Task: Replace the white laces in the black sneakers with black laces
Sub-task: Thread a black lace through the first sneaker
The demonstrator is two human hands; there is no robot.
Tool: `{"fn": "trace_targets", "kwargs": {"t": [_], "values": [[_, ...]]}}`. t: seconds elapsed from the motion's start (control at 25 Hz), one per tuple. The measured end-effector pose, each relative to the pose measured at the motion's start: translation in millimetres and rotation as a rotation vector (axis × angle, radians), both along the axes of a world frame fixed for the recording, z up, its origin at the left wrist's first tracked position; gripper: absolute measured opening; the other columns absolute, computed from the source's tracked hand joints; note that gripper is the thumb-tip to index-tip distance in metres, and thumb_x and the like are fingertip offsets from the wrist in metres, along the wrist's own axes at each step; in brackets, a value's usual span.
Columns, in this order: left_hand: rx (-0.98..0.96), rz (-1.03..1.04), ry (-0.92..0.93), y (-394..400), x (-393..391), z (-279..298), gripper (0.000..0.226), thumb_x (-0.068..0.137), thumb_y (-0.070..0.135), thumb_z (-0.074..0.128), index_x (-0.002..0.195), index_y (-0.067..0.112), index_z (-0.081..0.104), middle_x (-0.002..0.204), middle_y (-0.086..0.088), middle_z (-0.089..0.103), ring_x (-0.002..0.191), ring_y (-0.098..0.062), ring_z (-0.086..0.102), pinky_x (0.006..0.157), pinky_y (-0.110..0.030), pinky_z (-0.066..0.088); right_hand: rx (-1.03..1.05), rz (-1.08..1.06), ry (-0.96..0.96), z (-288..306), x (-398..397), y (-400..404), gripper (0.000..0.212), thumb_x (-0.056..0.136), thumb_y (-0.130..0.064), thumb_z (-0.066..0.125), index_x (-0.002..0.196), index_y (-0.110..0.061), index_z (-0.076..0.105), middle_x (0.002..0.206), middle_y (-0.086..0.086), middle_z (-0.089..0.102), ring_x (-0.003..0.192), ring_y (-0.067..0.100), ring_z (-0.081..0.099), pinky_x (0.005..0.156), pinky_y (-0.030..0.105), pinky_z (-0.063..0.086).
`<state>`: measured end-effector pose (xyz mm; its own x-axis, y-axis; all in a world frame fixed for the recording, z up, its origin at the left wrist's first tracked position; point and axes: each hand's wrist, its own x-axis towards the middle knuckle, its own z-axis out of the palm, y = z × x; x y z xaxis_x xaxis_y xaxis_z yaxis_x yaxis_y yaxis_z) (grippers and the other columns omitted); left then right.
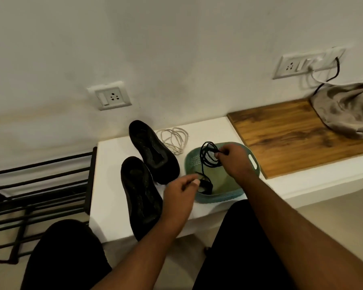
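Black cord laces (pixel 208 156), looped over a green perforated plastic basket (pixel 218 197), are pinched by the right hand (pixel 234 159) above and the left hand (pixel 181 192) below. Two unlaced black sneakers (pixel 147 174) lie left of the basket on the white ledge (pixel 107 185); coiled white laces (pixel 173 139) lie behind.

The person's two forearms were bare, with no sleeves, watch or rings visible. The left hand (pixel 181 192) and right hand (pixel 235 159) were ungloved. Both thighs were covered in plain black fabric, shorts or trousers.
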<state>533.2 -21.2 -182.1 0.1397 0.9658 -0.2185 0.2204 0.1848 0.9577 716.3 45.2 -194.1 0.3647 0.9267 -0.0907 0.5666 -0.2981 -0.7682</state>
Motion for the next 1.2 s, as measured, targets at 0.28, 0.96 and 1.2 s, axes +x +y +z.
{"fn": "trace_targets", "kwargs": {"t": [0.28,0.96,1.2], "values": [[-0.643,0.1,-0.606,-74.4,-101.3,-6.8,0.059,0.092,0.066,0.034,0.125,0.025,0.06,0.121,-0.007,0.068,0.107,-0.03,0.063,0.086,-0.045,0.05,-0.039,0.139,0.876,6.9,-151.9,-137.4,0.008,0.087,-0.007,0.065,0.085,0.0,0.069,0.082,0.015,0.072,0.078,0.028,0.069,0.074,0.039,0.055],[-0.156,0.779,-0.84,-63.3,-177.7,-16.1,0.016,0.104,0.017,0.04,0.1,0.009,0.053,0.064,-0.005,0.053,0.071,-0.024,0.064,0.082,-0.043,0.056,-0.121,-0.195,1.157,-28.1,-145.4,-148.6,0.015,0.097,-0.021,0.055,0.085,-0.012,0.06,0.08,0.006,0.068,0.079,0.02,0.064,0.073,0.034,0.051],[0.162,0.693,-0.098,-42.5,-201.0,-19.0,0.016,0.1,0.024,0.051,0.095,0.017,0.064,0.074,-0.002,0.057,0.063,-0.012,0.047,0.058,-0.03,0.045,0.033,-0.385,1.305,-27.9,-124.4,-129.2,0.015,0.09,-0.003,0.059,0.078,-0.012,0.056,0.065,0.003,0.048,0.058,0.015,0.045,0.051,0.023,0.049]]}}
